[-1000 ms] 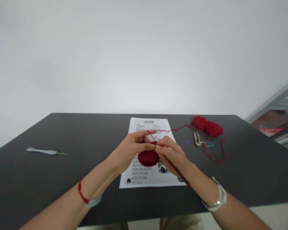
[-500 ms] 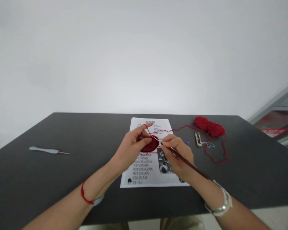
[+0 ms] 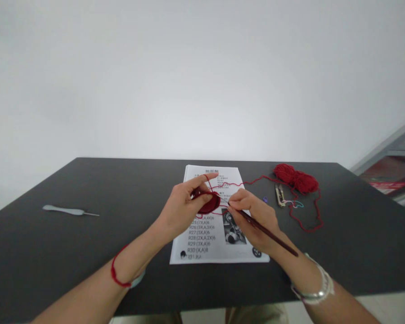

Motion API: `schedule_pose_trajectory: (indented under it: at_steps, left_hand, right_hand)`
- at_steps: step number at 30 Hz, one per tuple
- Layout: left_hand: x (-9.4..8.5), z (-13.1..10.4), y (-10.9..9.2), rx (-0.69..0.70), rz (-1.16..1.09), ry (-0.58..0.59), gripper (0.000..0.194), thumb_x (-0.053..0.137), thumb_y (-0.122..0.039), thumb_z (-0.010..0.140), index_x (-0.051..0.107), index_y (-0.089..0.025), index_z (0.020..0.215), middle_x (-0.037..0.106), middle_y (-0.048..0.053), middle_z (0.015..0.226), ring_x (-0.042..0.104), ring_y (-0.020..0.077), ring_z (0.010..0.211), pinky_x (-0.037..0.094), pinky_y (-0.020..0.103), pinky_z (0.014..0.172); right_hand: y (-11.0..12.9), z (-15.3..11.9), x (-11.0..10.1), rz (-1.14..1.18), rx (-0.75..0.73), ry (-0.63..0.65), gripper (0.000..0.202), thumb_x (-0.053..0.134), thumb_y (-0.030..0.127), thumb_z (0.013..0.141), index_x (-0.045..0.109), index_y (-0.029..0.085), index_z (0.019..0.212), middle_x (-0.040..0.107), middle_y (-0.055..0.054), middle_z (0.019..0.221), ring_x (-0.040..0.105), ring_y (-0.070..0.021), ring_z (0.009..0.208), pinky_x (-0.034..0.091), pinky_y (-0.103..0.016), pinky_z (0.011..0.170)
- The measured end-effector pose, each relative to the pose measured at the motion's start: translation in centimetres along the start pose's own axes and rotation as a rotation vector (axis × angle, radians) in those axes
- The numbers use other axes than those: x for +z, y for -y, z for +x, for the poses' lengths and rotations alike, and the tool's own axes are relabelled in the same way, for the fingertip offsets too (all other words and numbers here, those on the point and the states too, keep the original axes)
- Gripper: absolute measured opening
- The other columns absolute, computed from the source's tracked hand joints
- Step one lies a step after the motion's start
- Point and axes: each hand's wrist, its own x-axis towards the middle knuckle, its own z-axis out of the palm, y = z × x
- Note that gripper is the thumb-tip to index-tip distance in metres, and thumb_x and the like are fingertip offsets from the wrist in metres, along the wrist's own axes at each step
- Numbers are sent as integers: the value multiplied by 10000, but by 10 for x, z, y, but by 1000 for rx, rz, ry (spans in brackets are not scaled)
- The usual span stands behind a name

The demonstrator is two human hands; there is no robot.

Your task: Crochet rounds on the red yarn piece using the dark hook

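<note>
Pinched between the thumb and fingers of my left hand is a small dark-red crochet piece. Its index finger is stretched out with red yarn looped over it. My right hand grips a crochet hook with a dark brown handle, pen-fashion, and the thin metal tip reaches the right edge of the piece. Both hands are over printed pattern sheets. A strand of yarn runs from the work to a red yarn skein at the back right.
On the black table, a grey-handled hook lies at the left. Thread snips with a light-blue loop lie right of the sheets, beside a small purple ring. A white wall stands behind the table.
The crochet piece has tilted and shifted slightly left. My right hand has moved a little to the right and down, with the hook's handle end swinging away from the wrist.
</note>
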Motion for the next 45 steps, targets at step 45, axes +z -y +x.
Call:
schedule_pose_trajectory:
  at_steps: [45]
  left_hand:
    - [8,1,3,-310,-796,148,464,759,-84,650,658,-174,1094,667,-41,676,580,76,587,426,207,620]
  right_hand:
    - [4,6,20,789,601,-340,131,685,270,808,574,209,780,614,37,648,472,-76,491,384,-187,449]
